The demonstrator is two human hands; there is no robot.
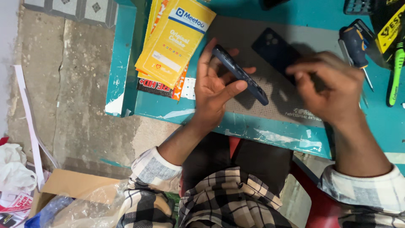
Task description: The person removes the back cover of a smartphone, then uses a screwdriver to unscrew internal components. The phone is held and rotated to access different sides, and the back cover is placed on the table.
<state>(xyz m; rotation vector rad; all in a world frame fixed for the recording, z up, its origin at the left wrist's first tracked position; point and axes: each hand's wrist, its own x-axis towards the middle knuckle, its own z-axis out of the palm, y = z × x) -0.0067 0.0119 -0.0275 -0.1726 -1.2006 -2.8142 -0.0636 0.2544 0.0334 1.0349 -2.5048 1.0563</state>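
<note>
My left hand (213, 90) pinches a dark blue phone (239, 74) on edge above the grey mat (270, 105).
My right hand (333, 86), blurred, curls over a dark back cover (274, 48); whether it grips, I cannot tell. Yellow packets (175, 40) lie left on the teal counter (270, 135), a screwdriver (356, 46) right.

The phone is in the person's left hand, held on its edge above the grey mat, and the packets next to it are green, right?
Not quite. The head view shows the phone held edge-on in the left hand above the grey mat, but the packets beside it are yellow, not green.
</note>
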